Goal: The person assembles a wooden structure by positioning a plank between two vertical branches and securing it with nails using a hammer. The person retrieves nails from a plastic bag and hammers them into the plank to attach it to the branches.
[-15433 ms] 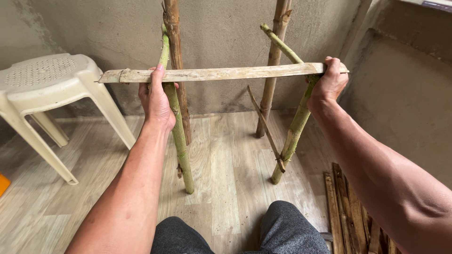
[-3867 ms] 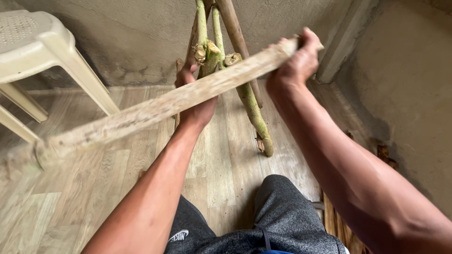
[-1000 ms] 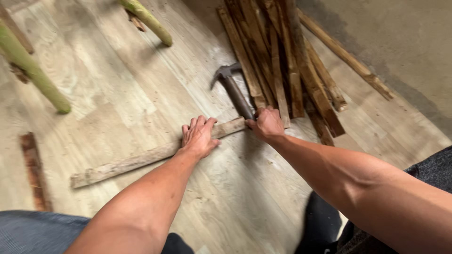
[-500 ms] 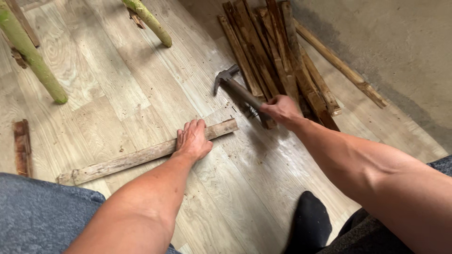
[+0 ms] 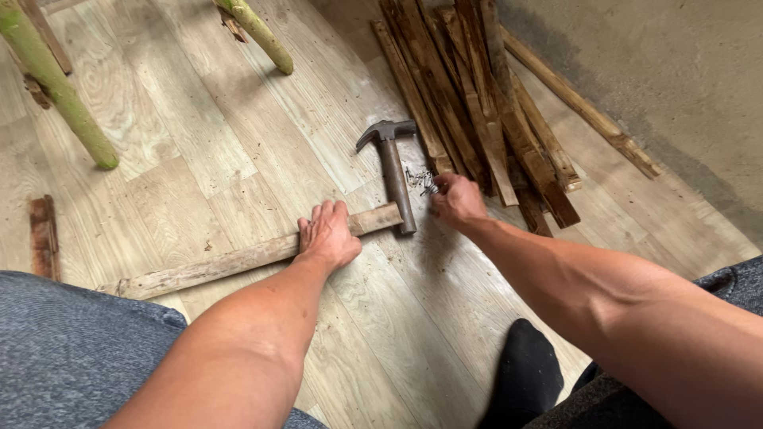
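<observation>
I have let go of the hammer (image 5: 391,168), my right hand (image 5: 455,200) now pinches small nails (image 5: 420,181) beside it, and my left hand (image 5: 327,237) presses flat on the wooden stick (image 5: 238,259).

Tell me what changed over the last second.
The right hand let go of the hammer, which now lies on the floor with its handle end across the stick's end, and moved to the small nails beside it. The left hand still presses the stick to the floor. The slat pile has not moved.
</observation>
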